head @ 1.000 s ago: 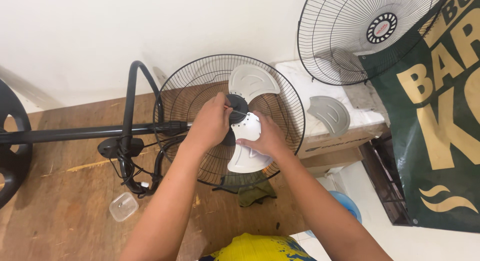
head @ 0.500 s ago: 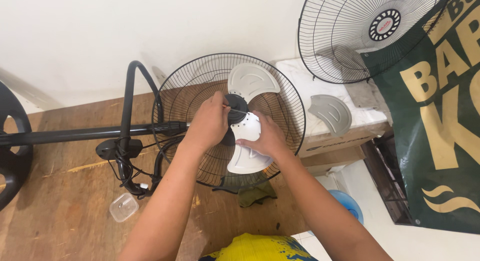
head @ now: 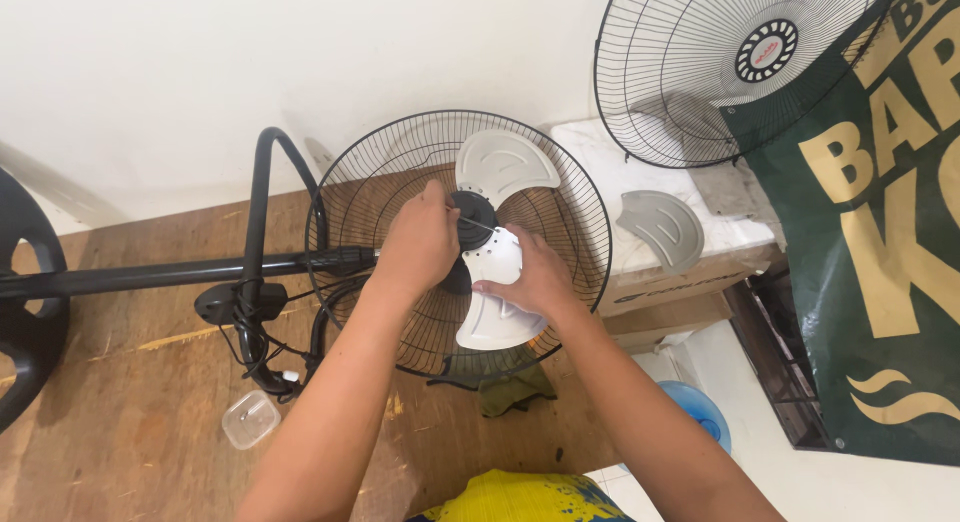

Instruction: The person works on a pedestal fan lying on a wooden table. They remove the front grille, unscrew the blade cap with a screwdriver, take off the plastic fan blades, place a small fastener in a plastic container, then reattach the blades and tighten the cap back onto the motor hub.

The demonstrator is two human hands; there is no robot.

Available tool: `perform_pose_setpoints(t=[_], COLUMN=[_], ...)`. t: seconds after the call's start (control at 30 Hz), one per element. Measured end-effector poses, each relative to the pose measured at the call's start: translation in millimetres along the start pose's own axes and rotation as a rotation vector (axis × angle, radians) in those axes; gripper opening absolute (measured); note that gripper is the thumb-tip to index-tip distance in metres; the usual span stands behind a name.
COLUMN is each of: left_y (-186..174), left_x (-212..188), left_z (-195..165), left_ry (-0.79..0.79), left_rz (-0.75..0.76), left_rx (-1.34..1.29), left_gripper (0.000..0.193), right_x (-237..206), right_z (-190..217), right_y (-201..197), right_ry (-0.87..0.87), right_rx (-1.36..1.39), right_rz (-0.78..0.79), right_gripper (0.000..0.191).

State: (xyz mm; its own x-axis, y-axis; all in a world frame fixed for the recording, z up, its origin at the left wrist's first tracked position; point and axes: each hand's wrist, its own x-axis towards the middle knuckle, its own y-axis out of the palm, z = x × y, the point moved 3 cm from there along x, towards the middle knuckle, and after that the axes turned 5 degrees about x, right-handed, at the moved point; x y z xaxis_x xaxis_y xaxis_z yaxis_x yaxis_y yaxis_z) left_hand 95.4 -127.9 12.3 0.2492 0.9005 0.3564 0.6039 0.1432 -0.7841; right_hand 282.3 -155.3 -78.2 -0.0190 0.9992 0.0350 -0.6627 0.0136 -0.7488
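White wall backs a wooden worktop (head: 120,422) where a stand fan lies on its side. Inside its rear grille (head: 360,212), the left hand (head: 420,244) pinches the black hub cap (head: 470,220), while the right hand (head: 535,274) closes around a white fan blade (head: 495,317) near the hub. If the right hand's hold loosens, the blade may spin with the cap; hard pressure could crack its plastic.
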Motion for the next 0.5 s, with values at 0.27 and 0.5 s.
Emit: perform_pose_setpoints(t=[0.27,0.5], left_y=[-7.7,-17.0], left_x=[24.8,49.7], left_z=[-7.4,-19.3], left_ry=[0.126,0.103], left_rz=[0.109,0.342], left_rx=[0.071,0.196], left_gripper=[0.012,0.012], right_x=[-0.9,0.4], right_z=[1.5,2.2], right_y=[-1.5,-1.2], right_ry=[0.026,0.021], right_rx=[0.002,-0.007], right_rz=[0.037,0.032], right_gripper=[0.117,0.117])
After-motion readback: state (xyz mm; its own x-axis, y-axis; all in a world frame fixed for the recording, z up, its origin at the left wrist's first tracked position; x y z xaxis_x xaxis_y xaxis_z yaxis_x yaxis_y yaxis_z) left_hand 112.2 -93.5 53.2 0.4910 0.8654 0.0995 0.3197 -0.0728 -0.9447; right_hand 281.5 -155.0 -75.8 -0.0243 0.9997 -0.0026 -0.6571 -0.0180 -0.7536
